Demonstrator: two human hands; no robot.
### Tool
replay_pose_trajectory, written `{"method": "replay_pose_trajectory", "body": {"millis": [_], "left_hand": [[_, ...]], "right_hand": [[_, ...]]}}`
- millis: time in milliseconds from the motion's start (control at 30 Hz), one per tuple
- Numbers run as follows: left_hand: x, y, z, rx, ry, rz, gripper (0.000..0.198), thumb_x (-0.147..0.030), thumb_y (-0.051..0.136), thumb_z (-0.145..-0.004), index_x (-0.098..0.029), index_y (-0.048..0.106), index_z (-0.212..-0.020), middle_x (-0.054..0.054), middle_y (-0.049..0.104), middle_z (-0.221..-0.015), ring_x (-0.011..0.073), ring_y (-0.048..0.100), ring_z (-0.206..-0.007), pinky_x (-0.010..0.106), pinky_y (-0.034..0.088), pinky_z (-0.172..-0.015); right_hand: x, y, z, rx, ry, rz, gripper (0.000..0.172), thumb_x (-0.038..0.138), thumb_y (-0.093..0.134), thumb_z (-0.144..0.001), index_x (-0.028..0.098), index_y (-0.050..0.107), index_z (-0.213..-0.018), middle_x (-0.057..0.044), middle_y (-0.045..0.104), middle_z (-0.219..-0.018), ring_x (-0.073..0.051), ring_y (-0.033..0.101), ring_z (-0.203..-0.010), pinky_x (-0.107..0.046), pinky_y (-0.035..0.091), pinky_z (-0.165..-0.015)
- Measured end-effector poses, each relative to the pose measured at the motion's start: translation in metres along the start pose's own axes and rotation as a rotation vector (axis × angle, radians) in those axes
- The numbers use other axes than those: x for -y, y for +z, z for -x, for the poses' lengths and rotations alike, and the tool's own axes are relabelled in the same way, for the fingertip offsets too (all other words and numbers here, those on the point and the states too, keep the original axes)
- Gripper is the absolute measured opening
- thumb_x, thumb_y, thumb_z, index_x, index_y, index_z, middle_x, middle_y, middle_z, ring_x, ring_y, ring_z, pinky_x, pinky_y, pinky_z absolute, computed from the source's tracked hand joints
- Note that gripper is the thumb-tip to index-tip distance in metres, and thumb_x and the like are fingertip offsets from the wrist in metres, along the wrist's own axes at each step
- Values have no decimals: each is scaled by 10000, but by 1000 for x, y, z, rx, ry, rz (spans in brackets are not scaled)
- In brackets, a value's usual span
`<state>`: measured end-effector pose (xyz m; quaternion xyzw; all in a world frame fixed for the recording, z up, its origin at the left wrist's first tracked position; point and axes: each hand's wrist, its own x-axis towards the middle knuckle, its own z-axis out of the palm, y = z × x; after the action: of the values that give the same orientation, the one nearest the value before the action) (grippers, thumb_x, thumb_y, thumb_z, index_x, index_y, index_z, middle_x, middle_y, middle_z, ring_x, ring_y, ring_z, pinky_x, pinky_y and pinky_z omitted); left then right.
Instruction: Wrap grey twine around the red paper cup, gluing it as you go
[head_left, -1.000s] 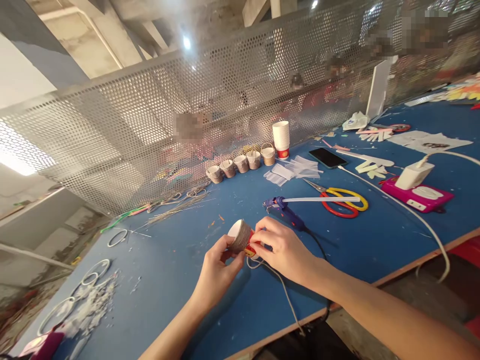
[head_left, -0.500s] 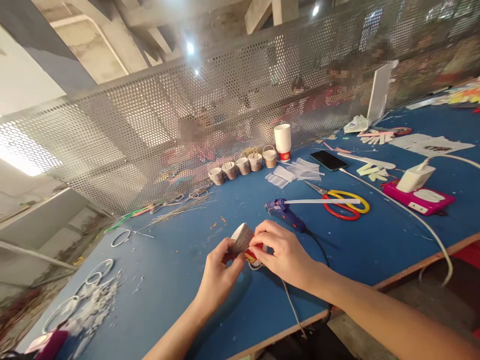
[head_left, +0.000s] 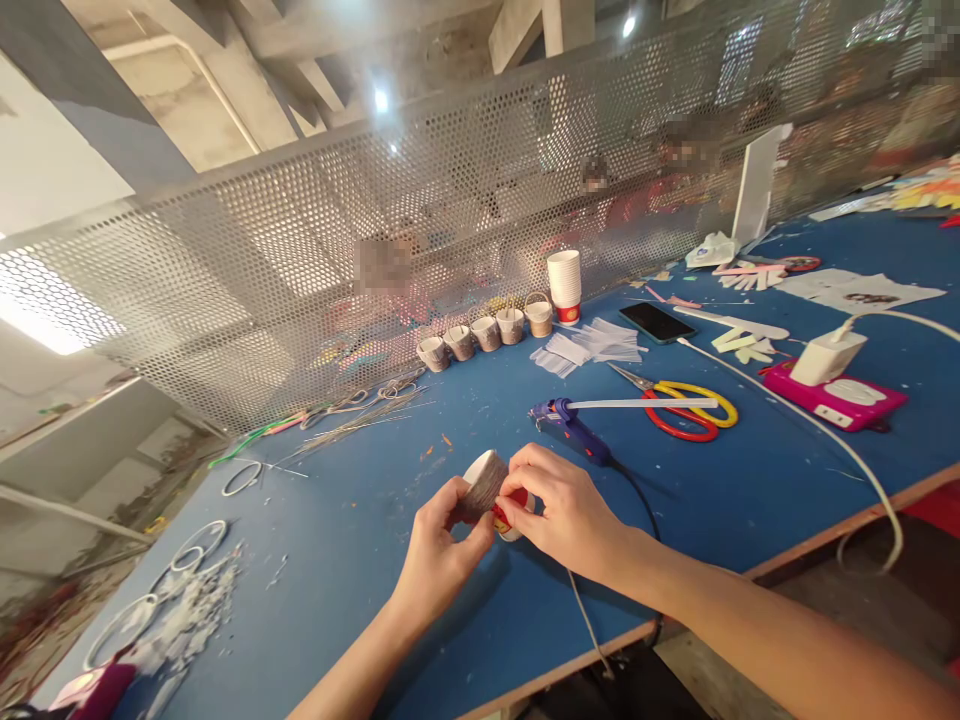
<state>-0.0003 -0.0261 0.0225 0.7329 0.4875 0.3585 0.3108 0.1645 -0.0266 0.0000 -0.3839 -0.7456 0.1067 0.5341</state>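
Note:
Over the front of the table, my left hand (head_left: 442, 540) is closed around a paper cup (head_left: 516, 518) lying tilted on its side. Grey-brown cord (head_left: 484, 482) wraps the cup's upper part, while red and white paper shows on the rest. My right hand (head_left: 559, 505) pinches at the edge of the wrapping, thumb and forefinger together against the cup; the cord at the fingertips is mostly hidden. A loose length of cord (head_left: 585, 610) trails below this hand over the table's front edge. Beyond the right hand lies a blue glue gun (head_left: 574, 430) with a white glue stick.
Several cord-wrapped cups (head_left: 486, 333) line the back beside stacked paper cups (head_left: 564, 285). Scissors (head_left: 686, 405), a phone (head_left: 656, 322) and a pink power strip (head_left: 836, 390) lie to the right. Wires (head_left: 360, 420) and white cord loops (head_left: 199, 545) lie left. A perforated metal screen (head_left: 300, 250) stands behind.
The cup has turned slightly in my hands. The cord loop that showed under the cup is no longer visible there. Both hands keep nearly the same place.

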Motion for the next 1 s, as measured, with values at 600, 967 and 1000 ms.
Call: {"method": "replay_pose_trajectory", "body": {"millis": [600,967,1000], "left_hand": [[15,-12,-15,-209,-40,14,101,-271,537,-749,-176,533,-714,-37,515,-650,111,474,-595,209,388,-553],[14,-7,-20,-218,-56,37,117,-296,567,-698,-181,548,-709,-25,552,-677,128,510,-630,231,436,-611],[13,-6,-21,-221,-67,38,114,-293,567,-693,-181,548,-705,-26,551,-674,126,505,-625,230,431,-607]], "right_hand": [[1,-74,24,361,75,30,145,275,561,-879,210,614,-996,-59,660,-1032,-185,644,-891,-270,494,-775],[-86,-87,-34,519,498,83,209,400,648,-734,207,622,-809,-2,657,-691,-180,598,-613,-255,419,-545],[-89,-79,-38,539,498,59,196,397,644,-732,207,609,-764,18,623,-607,-170,568,-551,-254,400,-520]]}}
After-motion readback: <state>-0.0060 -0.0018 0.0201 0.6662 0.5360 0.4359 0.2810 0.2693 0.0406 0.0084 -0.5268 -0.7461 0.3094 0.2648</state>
